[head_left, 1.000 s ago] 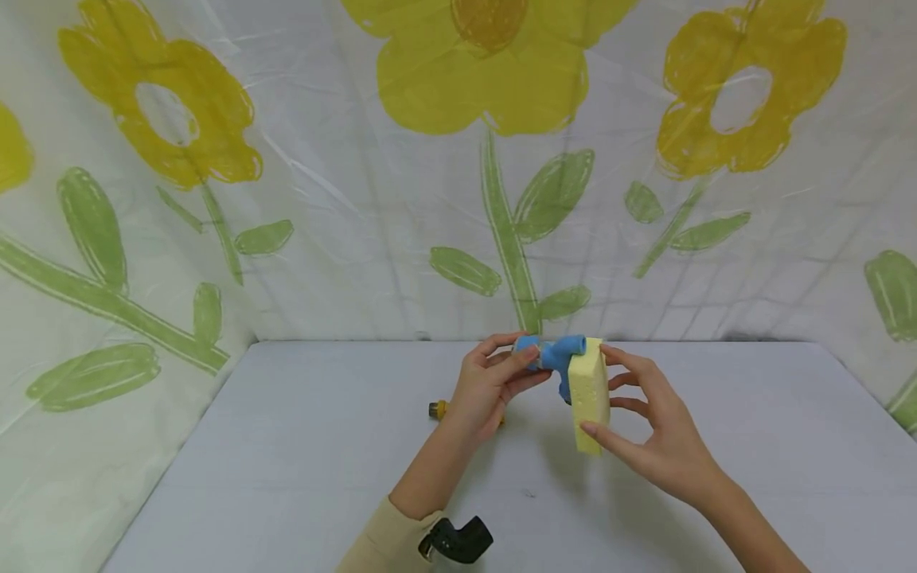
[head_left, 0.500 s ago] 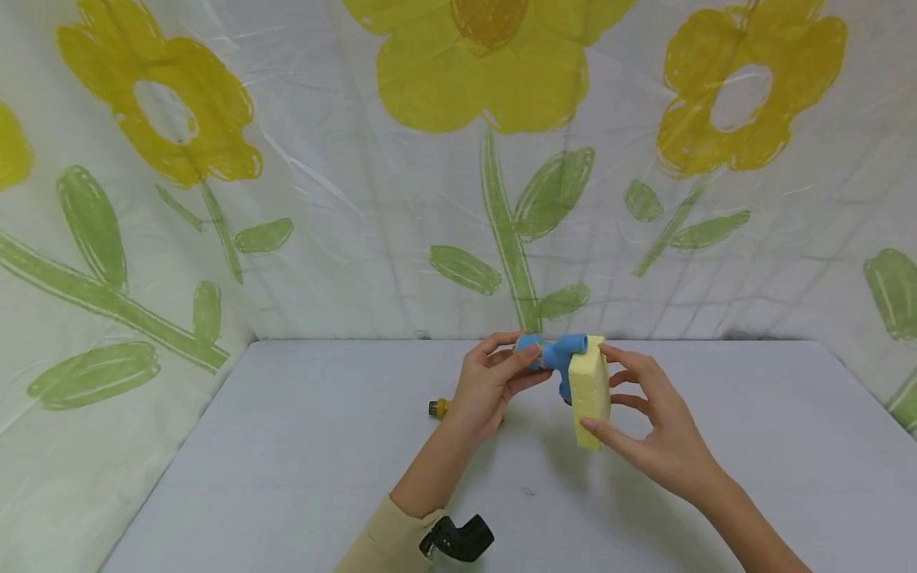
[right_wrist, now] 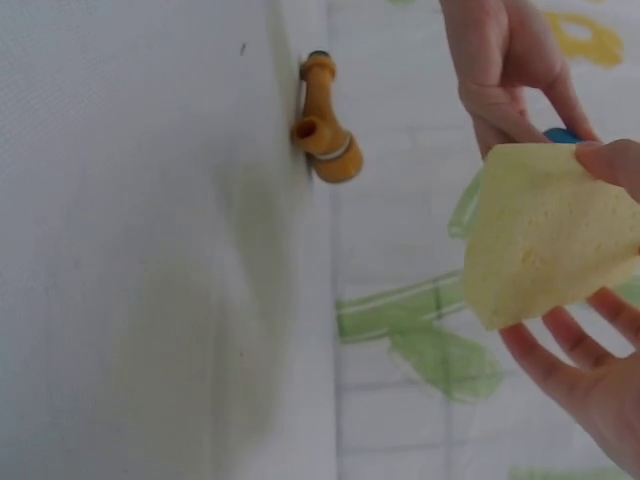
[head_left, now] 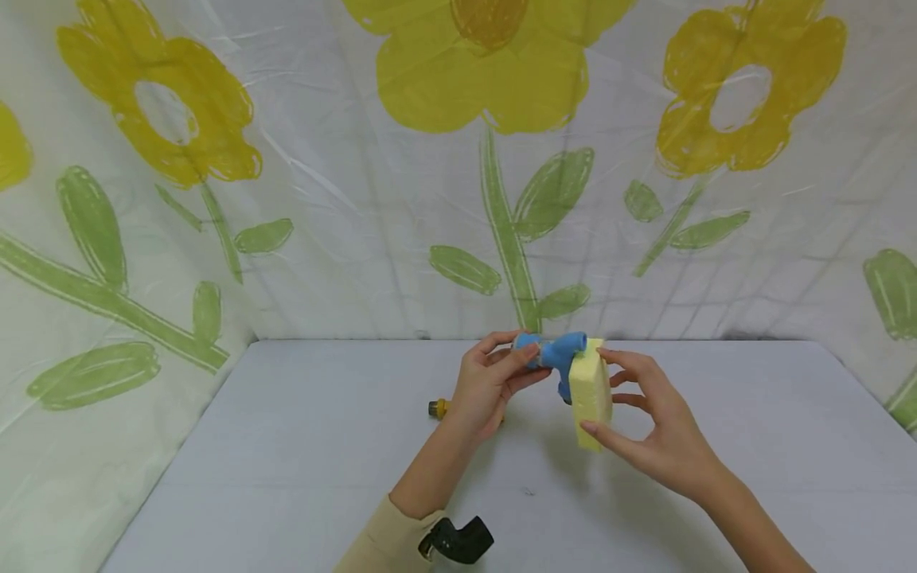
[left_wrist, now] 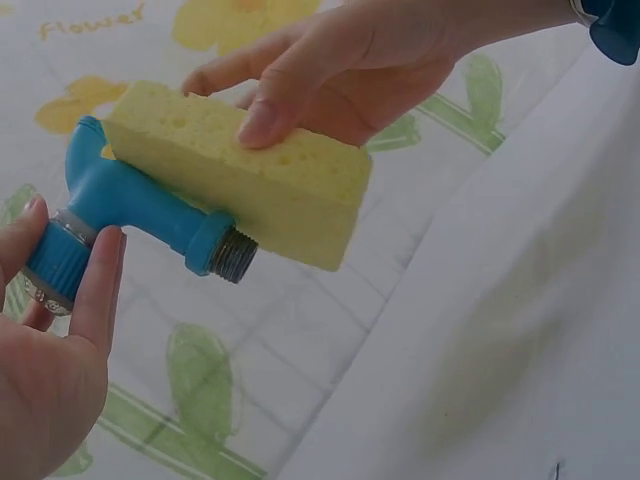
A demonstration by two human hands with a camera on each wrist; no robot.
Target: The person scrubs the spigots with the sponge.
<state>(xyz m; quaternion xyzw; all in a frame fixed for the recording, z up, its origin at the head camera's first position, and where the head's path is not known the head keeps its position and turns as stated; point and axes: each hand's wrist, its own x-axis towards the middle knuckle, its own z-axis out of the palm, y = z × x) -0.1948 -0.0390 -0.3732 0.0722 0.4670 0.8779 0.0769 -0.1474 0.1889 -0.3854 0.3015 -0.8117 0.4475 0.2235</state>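
A blue plastic tap (left_wrist: 130,195) with a threaded metal end is held up above the table. My left hand (head_left: 490,382) pinches its ribbed knob between thumb and fingers. On the other side, my right hand (head_left: 666,430) grips a pale yellow sponge (head_left: 591,398) by its edges, thumb low and fingers behind. The sponge's broad face lies against the tap's body, as the left wrist view shows. In the right wrist view the sponge (right_wrist: 550,230) hides most of the tap.
An orange-yellow tap (right_wrist: 325,125) lies on the white table (head_left: 308,446), partly hidden behind my left forearm in the head view. A black curved camera mount (head_left: 458,539) sits at my left cuff. Behind the table hangs a flower-printed sheet (head_left: 344,239).
The sponge shifts very slightly up and down against the tap. Both hands keep their holds and stay nearly in place.
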